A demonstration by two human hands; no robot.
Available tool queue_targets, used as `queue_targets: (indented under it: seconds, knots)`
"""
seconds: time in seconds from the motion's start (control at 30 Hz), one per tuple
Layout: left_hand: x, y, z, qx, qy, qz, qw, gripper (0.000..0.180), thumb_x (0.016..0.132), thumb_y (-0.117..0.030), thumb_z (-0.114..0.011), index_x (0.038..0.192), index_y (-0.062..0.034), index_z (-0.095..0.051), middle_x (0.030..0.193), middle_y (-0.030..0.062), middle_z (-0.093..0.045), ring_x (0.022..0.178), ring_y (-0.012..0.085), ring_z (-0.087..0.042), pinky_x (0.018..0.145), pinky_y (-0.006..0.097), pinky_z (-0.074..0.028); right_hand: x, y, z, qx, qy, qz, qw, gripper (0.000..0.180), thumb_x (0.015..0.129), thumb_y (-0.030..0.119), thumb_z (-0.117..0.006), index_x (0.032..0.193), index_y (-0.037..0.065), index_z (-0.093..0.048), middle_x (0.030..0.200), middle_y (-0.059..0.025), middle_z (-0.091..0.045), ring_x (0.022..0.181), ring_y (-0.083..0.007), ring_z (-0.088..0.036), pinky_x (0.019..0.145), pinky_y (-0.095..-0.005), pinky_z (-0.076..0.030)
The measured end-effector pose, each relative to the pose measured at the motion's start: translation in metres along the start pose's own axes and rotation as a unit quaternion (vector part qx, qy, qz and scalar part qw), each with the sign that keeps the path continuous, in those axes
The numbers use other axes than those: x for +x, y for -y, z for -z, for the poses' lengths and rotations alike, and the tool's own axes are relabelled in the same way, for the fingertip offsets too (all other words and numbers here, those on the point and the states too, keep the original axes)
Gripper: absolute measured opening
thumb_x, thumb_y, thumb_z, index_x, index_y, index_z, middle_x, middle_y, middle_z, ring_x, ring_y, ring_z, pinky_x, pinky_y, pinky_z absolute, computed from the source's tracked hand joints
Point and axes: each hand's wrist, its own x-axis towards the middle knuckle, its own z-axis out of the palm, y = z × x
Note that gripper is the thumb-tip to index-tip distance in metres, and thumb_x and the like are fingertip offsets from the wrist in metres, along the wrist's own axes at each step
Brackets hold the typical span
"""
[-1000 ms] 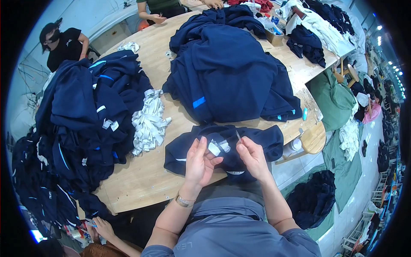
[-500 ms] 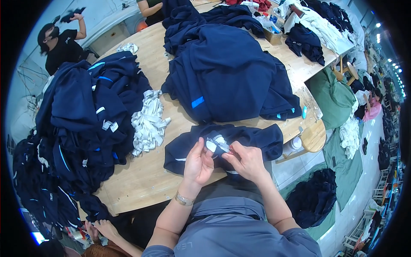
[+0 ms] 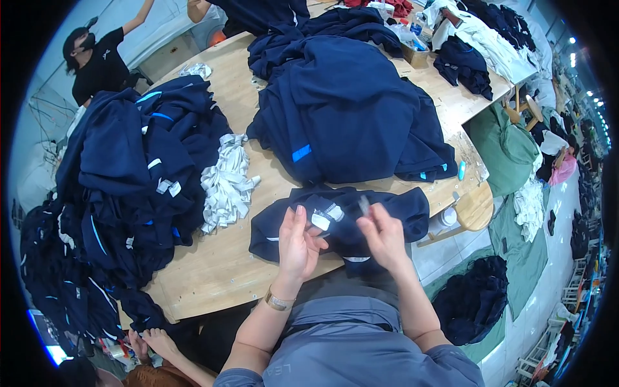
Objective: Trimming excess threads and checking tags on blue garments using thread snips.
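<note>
1. Garment, navy: laid at table's near edge, long axis left-to-right.
2. White label-like patch: exposed beside left hand; grip undeterminable.
3. Blurred object: pinched by right hand, pointed up-left.

thin grey tool in right hand: blurred, kind unclear | left hand: contact with white label cannot be told | far co-worker's arm: cut off by top edge | white tub: partly hidden behind round stool | pink-clad person, far right: too small to tell actions
</note>
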Motion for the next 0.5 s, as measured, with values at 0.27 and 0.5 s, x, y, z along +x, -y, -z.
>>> queue_targets:
  seconds: [0.27,0.5]
  knots:
    - [0.012,-0.078,0.035,0.088,0.024,-0.301,0.949,0.025,0.093,-0.011,-0.049,0.117,-0.0055,-0.044,0.101,0.0091,-0.061,0.091,0.0161,-0.061,0.078,0.037,-0.054,0.002,-0.041,0.024,0.191,-0.125,-0.082,0.97,0.025,0.098,0.029,-0.039,0.088,0.006,-0.042,0.063,0.0013,-0.041,0.047,-0.0042,-0.039,0.042,-0.0171,-0.033]
    - [0.009,-0.05,0.039,0.06,0.003,-0.169,0.984,0.016,0.088,-0.002,-0.054,0.104,-0.0046,-0.052,0.093,0.0062,-0.061,0.085,0.0162,-0.062,0.076,0.036,-0.056,-0.003,-0.046,0.009,0.203,-0.114,-0.085,0.969,0.029,0.096,0.031,-0.045,0.081,0.007,-0.041,0.055,0.0019,-0.042,0.044,-0.0036,-0.04,0.04,-0.0187,-0.032]
